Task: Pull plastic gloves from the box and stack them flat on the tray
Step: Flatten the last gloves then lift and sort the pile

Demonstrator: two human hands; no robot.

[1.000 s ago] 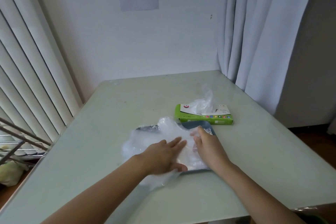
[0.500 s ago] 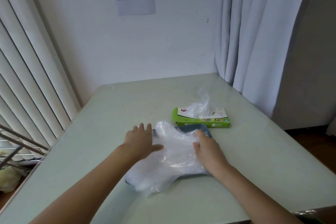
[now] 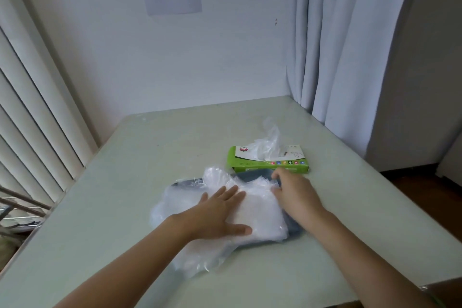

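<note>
A pile of clear plastic gloves [image 3: 257, 210] lies on a dark blue tray [image 3: 252, 175] in the middle of the table and spills over its near-left edge. My left hand [image 3: 220, 215] presses flat on the pile with straight fingers. My right hand [image 3: 295, 192] rests on the pile's right side, fingers reaching the tray's far right corner. Just behind the tray stands a green and white glove box [image 3: 268, 165] with a crumpled glove [image 3: 268, 142] sticking up out of its slot.
The pale green table [image 3: 150, 157] meets a white wall at the back. Grey curtains [image 3: 337, 45] hang at the right rear corner. Vertical blinds [image 3: 32, 107] and a metal rack [image 3: 17, 210] stand left of the table.
My left hand has slid right from the pile's left edge onto its middle. My right hand has moved a little farther up the pile's right side.
</note>
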